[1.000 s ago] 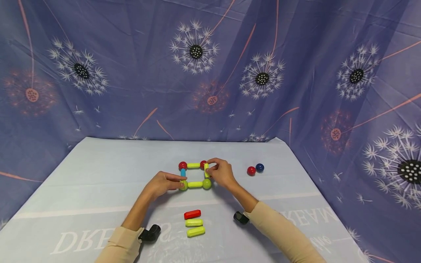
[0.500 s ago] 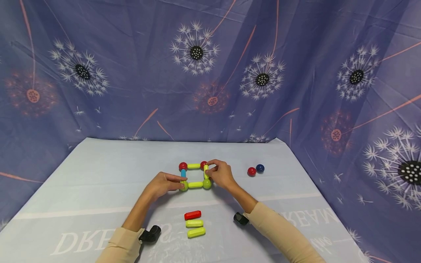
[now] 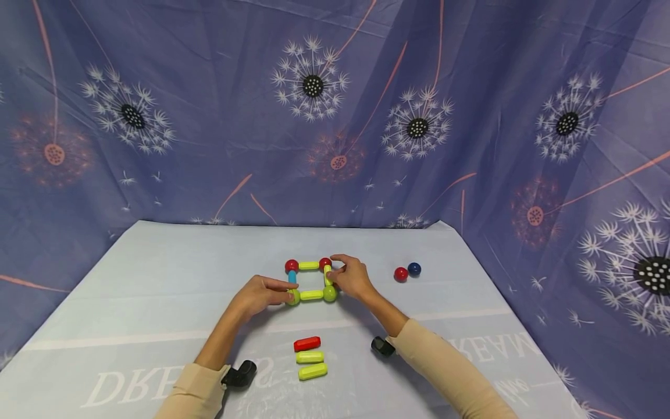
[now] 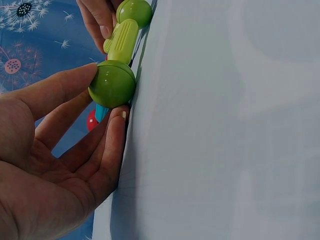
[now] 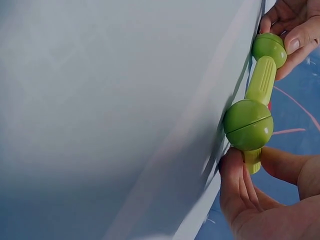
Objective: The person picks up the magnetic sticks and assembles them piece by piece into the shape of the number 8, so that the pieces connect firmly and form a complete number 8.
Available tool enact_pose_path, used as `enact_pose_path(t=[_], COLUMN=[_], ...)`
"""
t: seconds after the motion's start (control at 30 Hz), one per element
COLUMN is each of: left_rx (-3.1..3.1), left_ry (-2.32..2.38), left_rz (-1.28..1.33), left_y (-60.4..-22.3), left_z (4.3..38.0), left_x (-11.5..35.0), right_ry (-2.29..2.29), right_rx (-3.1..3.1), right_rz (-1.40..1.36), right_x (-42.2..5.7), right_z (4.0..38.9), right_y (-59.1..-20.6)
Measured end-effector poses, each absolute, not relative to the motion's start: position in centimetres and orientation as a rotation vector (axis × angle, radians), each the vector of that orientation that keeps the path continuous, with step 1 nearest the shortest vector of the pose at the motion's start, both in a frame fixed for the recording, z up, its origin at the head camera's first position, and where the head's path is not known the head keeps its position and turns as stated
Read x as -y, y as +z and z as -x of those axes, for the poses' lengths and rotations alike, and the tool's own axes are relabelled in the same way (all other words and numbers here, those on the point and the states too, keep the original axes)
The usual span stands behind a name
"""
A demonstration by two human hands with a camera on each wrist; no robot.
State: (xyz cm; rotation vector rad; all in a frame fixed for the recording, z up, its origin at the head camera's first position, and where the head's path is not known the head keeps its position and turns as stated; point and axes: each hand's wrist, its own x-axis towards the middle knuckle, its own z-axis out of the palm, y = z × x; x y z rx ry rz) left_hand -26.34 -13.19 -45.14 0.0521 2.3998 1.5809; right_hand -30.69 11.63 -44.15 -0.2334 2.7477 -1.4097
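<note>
A square frame of magnetic rods and balls lies on the table. In the left wrist view, my left hand (image 3: 259,295) holds the near left green ball (image 4: 112,84) between thumb and fingers. My right hand (image 3: 352,278) pinches the right yellow rod (image 3: 327,275), which runs between the near right green ball (image 5: 248,125) and the far right red ball (image 3: 325,263). A yellow rod (image 3: 312,295) joins the two green balls. The far side has another yellow rod (image 3: 309,265) and a red ball (image 3: 291,266). A blue rod (image 3: 292,277) forms the left side.
Nearer the person lie a red rod (image 3: 306,344) and two loose yellow rods (image 3: 310,357). To the right of the frame rest a red ball (image 3: 401,274) and a dark blue ball (image 3: 414,269). A patterned curtain (image 3: 220,116) hangs behind the pale table (image 3: 157,279).
The far end of the right yellow rod has shifted slightly toward the person, and more of the far right red ball shows. My left hand keeps its hold on the green ball.
</note>
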Motion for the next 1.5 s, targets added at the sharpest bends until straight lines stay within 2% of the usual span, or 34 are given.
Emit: enact_pose_path(t=[1.5], left_rx=[-2.411], left_ry=[1.560], left_rz=[-0.132], left_y=[-45.32], left_z=[26.41], left_x=[13.65], right_ry=[-1.381], right_rx=[-2.818], right_rz=[0.287], right_x=[-11.67], right_z=[30.58], right_y=[-45.14])
